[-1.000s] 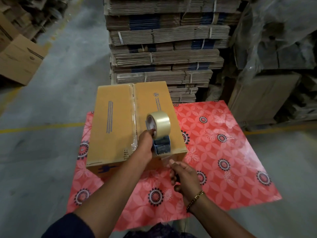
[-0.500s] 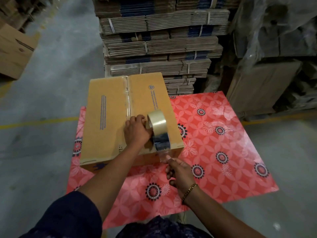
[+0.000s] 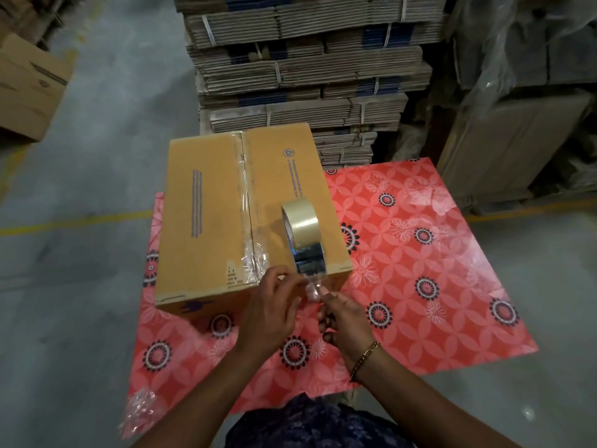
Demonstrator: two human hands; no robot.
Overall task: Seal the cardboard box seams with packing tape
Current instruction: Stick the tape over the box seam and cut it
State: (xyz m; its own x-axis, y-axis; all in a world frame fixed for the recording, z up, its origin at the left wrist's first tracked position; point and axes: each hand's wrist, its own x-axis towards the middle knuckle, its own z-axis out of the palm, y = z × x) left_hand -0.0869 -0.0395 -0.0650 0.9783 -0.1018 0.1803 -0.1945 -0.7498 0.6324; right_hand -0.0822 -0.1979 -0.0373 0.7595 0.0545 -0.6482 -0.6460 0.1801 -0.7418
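A closed brown cardboard box stands on a table covered with a red flowered cloth. Clear tape runs along its centre seam. A roll of clear packing tape stands on edge on the box's near right corner, in a shiny dispenser. A loose strip of tape hangs from it over the box's front edge. My left hand and my right hand both pinch this strip just in front of the box.
A tall stack of strapped flat cartons rises right behind the table. Wrapped pallets and boxes fill the right side. Another brown box sits on the grey floor at far left. A crumpled wad of tape lies at the cloth's near left corner.
My left hand let go of the tape roll, which now rests on the box, and came down to the loose strip beside my right hand.
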